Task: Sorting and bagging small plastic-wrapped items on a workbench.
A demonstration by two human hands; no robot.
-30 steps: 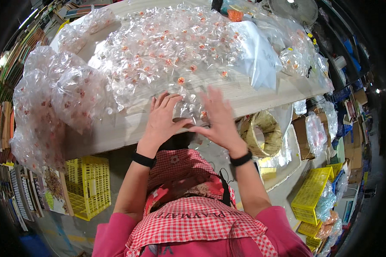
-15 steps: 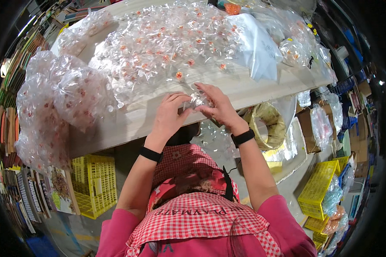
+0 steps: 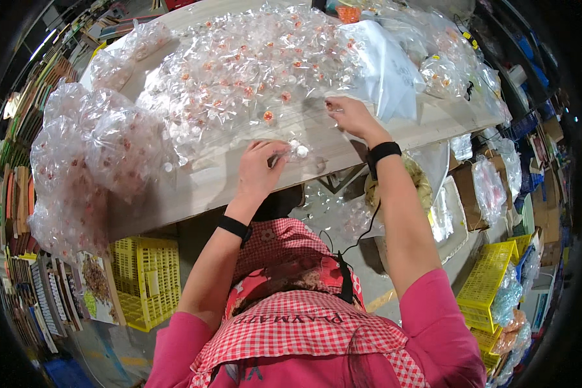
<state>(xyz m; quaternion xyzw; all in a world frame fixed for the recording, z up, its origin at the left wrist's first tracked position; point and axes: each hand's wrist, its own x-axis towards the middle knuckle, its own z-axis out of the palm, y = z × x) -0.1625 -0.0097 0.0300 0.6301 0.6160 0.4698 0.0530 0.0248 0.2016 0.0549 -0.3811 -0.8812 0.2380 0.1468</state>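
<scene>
My left hand (image 3: pixel 263 163) is over the near edge of the table, thumb and fingers pinched on a small clear plastic bag (image 3: pixel 299 150) with a white round piece in it. Farther up and to the right, my right hand (image 3: pixel 354 118) is closed in a pinch above the tabletop. Whatever lies between those fingertips is too small to name. Beyond both hands spreads a wide heap of small clear packets (image 3: pixel 239 71) with orange-red and white pieces. One orange flower-like piece (image 3: pixel 268 116) shows at the heap's near edge.
Large clear bags (image 3: pixel 119 142) filled with similar pieces bulge over the table's left end. A white plastic sheet (image 3: pixel 385 71) lies right of the heap. Yellow crates (image 3: pixel 145 281) stand below on the left, others (image 3: pixel 488 284) at right. An olive-coloured sack (image 3: pixel 417 184) stands beneath the right edge.
My right hand has left the small bag and moved up and to the right, over the table. The left hand keeps its hold on the bag, nearly in place.
</scene>
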